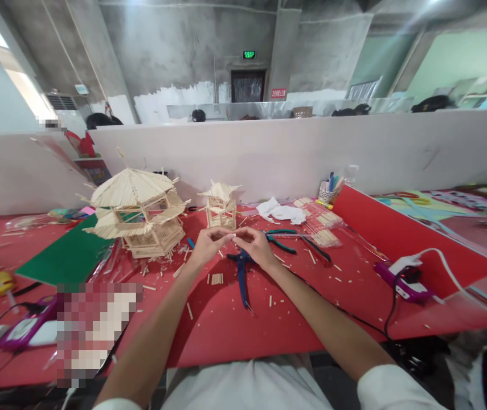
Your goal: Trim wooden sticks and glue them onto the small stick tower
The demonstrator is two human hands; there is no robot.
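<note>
On the near part of the red tabletop (pixel 209 347), a short row of pale, flat wooden stick pieces (pixel 216 279) lies side by side, presumably so each lifts easily. Just right, a dark-blue pliers-like tool (pixel 242 279) points 1 long arm toward the near edge, probably left within quick reach. The left hand (pixel 209 244) and right hand (pixel 257 245) meet over its far end, fingertips pinched on a small pale sliver (pixel 233 235), perhaps wood but too small to tell; 2 hands likely steady so slight a piece. Farther off stand 2 pavilions: a large, pale, many-sided wooden-stick pavilion (pixel 140 210) left, and a small, pale wooden-stick pavilion (pixel 221 208) beyond the hands, perhaps set back to spare working room. Crumpled white tissue (pixel 281 212) lies right of the latter, before a long white partition (pixel 247 151).
</note>
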